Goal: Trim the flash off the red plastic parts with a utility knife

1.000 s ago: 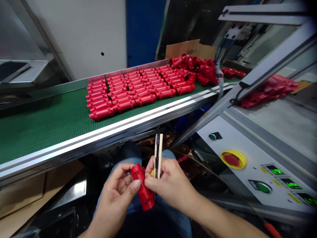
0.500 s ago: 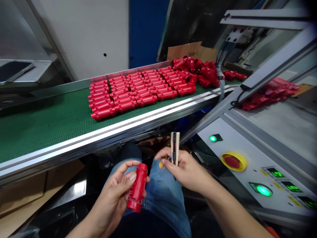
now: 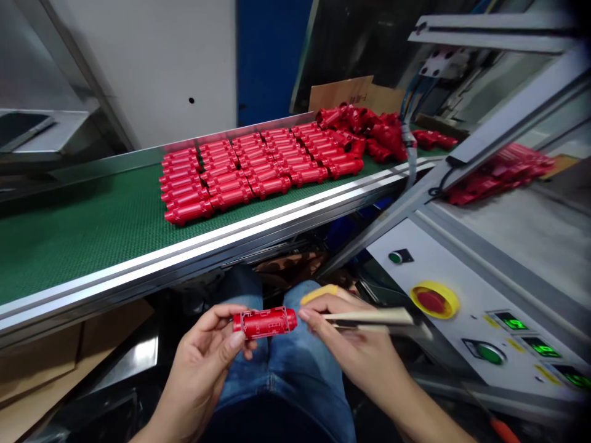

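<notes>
A red cylindrical plastic housing [image 3: 265,323] lies level in my left hand [image 3: 210,351], with the thumb and fingers closed around its left end. Thin outlines and small raised details show on its upper face. My right hand [image 3: 348,329] is closed on a pale, two-armed tweezers-like tool [image 3: 369,317], whose arms point right and are blurred. Yellow covering [image 3: 318,294] shows on a finger of that hand. The right fingertips are at the housing's right end; whether they touch it I cannot tell.
Rows of similar red housings [image 3: 231,195] lie on a green conveyor belt [image 3: 106,227], with a heap of red parts [image 3: 357,120] behind at right. A control panel [image 3: 425,264] with a red-and-yellow stop button [image 3: 434,299] stands right, below a metal frame [image 3: 512,104].
The housing has turned from near upright to level. My right hand has come to its right end, and the tool has swung from upward to rightward. Two green panel lights have gone dark.
</notes>
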The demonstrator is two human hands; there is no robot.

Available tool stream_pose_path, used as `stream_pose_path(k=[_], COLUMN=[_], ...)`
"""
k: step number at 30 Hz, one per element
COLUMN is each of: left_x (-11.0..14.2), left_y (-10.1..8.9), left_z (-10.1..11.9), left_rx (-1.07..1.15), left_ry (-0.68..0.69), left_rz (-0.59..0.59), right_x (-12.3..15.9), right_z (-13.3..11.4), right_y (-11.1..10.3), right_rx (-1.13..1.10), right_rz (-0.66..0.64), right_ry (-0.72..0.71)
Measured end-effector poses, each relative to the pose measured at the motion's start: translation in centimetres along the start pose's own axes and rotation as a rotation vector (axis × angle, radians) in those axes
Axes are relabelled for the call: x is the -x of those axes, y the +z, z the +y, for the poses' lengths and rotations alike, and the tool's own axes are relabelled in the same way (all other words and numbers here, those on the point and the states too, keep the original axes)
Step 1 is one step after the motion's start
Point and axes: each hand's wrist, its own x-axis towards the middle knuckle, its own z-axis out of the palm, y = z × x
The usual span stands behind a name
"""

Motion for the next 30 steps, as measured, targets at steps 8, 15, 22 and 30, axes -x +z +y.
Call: stream_pose_path(k=[8,15,22,30], left_x=[0.0,0.4,0.4,0.4], left_y=[0.5,0.7,0.9,0.4], left_z=[-0.4,-0.2,0.0,-0.3], left_rx=[-0.006,0.02,0.016,-0.012], left_ry=[-0.019,-0.031,-0.037,-0.034], left_rz=[-0.052,-0.063,-0.071,-0.088], right_x=[0.9,0.4,0.7,0.8], right_z=[-1.4,-1.0,-1.1,-0.6], right_y=[1.2,2.5,2.6,3.4], right_rx=[-0.057,-0.097,-0.095,-0.093], right_rz=[-0.003,0.01,0.015,0.015], right_ry=[-0.632,-0.687,-0.651,-0.672])
